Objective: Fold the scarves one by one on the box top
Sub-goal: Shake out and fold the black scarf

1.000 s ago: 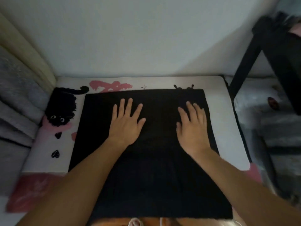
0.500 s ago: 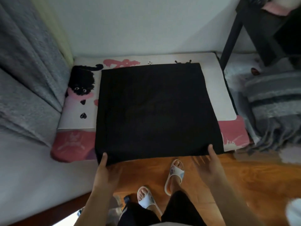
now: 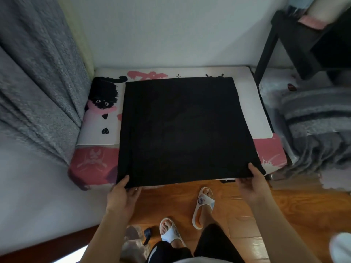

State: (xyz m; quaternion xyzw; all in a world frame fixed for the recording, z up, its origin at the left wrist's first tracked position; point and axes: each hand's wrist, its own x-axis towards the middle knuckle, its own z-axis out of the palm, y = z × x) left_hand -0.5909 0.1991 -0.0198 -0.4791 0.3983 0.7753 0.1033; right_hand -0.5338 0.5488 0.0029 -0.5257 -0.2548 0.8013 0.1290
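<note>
Scarf, black, lies flat as a near-square on the box top, covering most of it; near edge hangs just past the box's front. Left hand pinches the near-left corner, thumb on top, fingers curled under the cloth. Right hand grips the near-right corner the same way, thumb on top w/ fingers beneath. Box has a black cat print at left. Grey striped scarf heaped to the right, apart from the box. Slippers on wood floor below.
</note>
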